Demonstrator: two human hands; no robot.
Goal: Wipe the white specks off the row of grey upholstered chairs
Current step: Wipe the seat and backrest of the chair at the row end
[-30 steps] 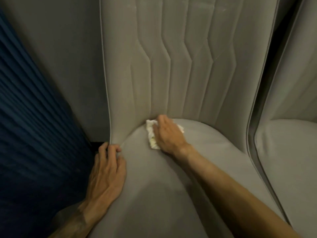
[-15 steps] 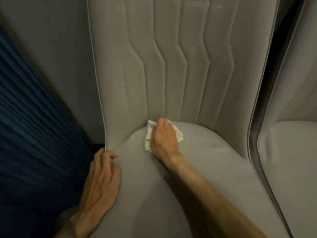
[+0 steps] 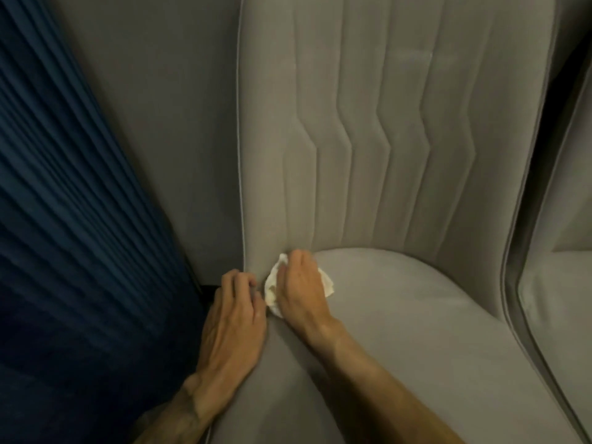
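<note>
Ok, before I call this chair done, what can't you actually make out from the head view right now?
- Seat fabric under the white cloth: covered by the cloth and the right hand.
- Crease where seat meets backrest, near the left edge: blocked by both hands.
- Left hand fingers: their tips curl over the chair's edge, out of sight.
- White specks: too small and dim to confirm.
- Neighbouring chair: cut off by the right edge.

The seat (image 3: 400, 331) lies open to the right of both hands. At its left rear corner the backrest (image 3: 368, 139) and its piped edge (image 3: 241, 187) wall the way; the curtain (image 3: 64, 219) crowds the left side. A narrow dark gap (image 3: 509, 283) parts it from the next chair (image 3: 563, 299).
</note>
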